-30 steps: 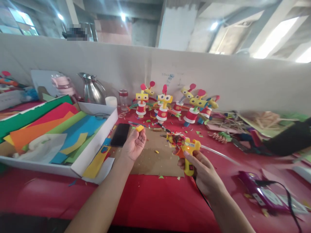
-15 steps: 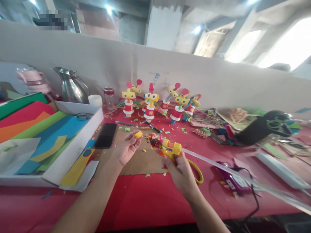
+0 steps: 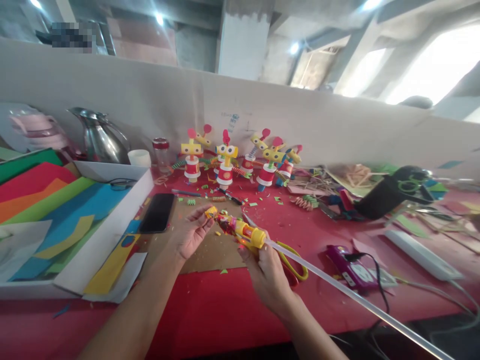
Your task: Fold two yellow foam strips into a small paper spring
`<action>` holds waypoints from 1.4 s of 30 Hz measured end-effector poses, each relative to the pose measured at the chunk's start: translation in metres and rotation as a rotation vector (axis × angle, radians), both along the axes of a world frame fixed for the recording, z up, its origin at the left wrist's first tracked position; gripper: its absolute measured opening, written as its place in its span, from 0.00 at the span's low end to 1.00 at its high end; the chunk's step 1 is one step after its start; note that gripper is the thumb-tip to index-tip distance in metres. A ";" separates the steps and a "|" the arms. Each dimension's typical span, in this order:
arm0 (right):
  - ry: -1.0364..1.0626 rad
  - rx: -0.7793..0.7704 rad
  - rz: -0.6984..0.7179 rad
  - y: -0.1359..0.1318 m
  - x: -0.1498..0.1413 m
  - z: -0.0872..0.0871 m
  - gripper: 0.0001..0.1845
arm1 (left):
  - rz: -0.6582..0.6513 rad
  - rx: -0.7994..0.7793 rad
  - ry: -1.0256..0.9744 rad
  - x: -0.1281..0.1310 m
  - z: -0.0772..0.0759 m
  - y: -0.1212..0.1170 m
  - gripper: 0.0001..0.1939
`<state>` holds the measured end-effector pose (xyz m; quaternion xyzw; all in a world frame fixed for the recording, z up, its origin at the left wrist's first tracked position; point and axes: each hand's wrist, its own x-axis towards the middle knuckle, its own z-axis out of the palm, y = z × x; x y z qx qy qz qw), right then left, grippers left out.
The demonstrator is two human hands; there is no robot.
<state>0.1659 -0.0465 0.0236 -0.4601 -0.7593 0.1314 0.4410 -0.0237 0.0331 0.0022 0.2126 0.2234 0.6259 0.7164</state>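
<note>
My left hand (image 3: 189,231) pinches a small yellow foam piece (image 3: 210,212) between thumb and fingertips above a brown cardboard mat (image 3: 210,247). My right hand (image 3: 267,274) grips a yellow hot glue gun (image 3: 245,231) whose nozzle, crusted with coloured scraps, points left and touches or nearly touches the yellow piece. A long clear glue stick (image 3: 348,295) sticks out of the gun's back toward the lower right.
Paper robot figures (image 3: 225,162) stand at the back by the white partition. A white box of coloured foam sheets (image 3: 75,210), a black phone (image 3: 157,219), yellow scissors (image 3: 294,260), a purple power strip (image 3: 352,270), a steel jug (image 3: 99,140) and craft scraps cover the red tablecloth.
My right hand has swung the glue gun leftward so its nozzle meets the yellow piece in my left hand. The view has shifted right, showing more of the table's right side.
</note>
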 end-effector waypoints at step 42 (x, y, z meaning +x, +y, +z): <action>0.029 -0.065 -0.003 0.007 0.018 -0.004 0.10 | -0.014 -0.011 0.066 -0.001 -0.001 -0.001 0.12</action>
